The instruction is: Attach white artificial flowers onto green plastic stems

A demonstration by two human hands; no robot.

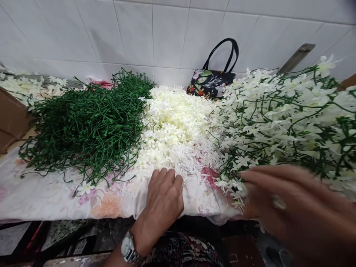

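Observation:
My left hand (164, 193), with a silver watch on its wrist, rests at the front edge of the cloth-covered table (63, 200). Its fingers are curled in, and whatever they may hold is hidden. Just beyond it lie a heap of loose cream-white artificial blossoms (174, 118) and some thin white strands (185, 157). On the right, my right hand (289, 204), wearing a ring, is smeared by motion beside a large pile of white artificial flowers on green stems (278, 115). Whether its fingers grip anything cannot be made out. Left of the blossoms is a tangled heap of bare green plastic stems (91, 122).
A black floral handbag (213, 83) stands against the tiled wall (169, 33) at the back. Cardboard (12, 118) borders the far left, near more white flowers (19, 87). One single white flower (85, 188) lies on the cloth near the front edge.

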